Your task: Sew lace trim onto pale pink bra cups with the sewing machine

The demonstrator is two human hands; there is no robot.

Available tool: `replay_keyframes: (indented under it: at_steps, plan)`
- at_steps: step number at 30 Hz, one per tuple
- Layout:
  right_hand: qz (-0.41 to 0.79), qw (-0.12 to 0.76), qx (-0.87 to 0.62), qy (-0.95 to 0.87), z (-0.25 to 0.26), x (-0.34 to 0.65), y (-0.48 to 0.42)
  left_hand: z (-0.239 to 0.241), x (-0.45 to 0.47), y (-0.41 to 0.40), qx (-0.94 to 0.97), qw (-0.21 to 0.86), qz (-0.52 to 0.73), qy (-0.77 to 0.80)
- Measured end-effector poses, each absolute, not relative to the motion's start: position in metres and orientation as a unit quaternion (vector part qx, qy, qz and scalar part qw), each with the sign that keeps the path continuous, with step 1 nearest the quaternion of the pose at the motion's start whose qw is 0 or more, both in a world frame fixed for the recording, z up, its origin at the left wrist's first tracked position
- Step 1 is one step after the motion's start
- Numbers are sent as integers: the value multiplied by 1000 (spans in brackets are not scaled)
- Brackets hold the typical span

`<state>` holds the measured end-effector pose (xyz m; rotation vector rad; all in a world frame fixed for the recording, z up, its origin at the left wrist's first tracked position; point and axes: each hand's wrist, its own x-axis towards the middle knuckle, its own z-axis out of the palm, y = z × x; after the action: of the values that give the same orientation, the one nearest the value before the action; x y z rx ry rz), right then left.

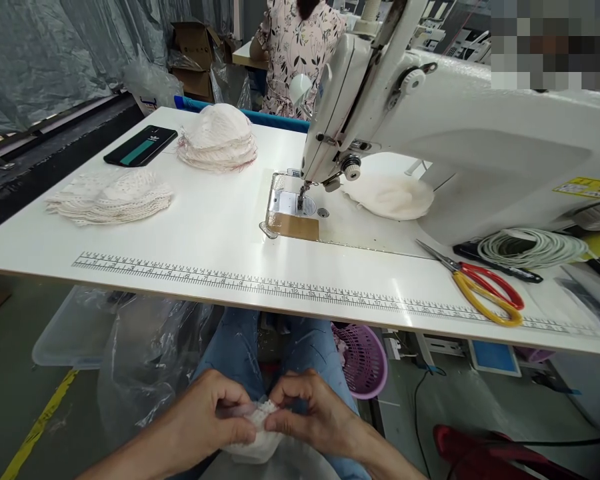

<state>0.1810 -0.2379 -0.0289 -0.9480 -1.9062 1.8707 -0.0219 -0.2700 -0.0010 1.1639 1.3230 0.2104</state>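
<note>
Over my lap, below the table edge, my left hand (230, 410) and my right hand (300, 407) pinch one small piece of white fabric (255, 447) between thumbs and fingers. The hands are close together, one at each side of the cloth. Its lower part hangs down between them, and its exact shape is partly hidden by my fingers. Up on the table, a sewing machine (370, 113) stands with its needle and presser foot (301, 200) over the metal plate. No hand touches the machine.
Stacks of white lacy pieces (113, 197) and cream cups (217, 137) lie left, near a black phone (141, 145). Right are a cream pad (393, 197), scissors (485, 293) and coiled cord (533, 248). A purple basket (375, 363) stands below. A person (300, 53) is beyond the table.
</note>
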Motion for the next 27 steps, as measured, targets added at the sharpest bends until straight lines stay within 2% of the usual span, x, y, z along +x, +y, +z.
replay_keyframes:
  at_steps: [10,21,27]
  plan:
    - [598,157,-322,-718,-30,183,-240,-1,-21,-270,501,650,88,564]
    - [609,162,-346,-695,-29,180,-240,3,-24,-271,501,633,64,587]
    - [619,142,-347,-690,-27,179,-240,1,-23,-268,464,696,82,542]
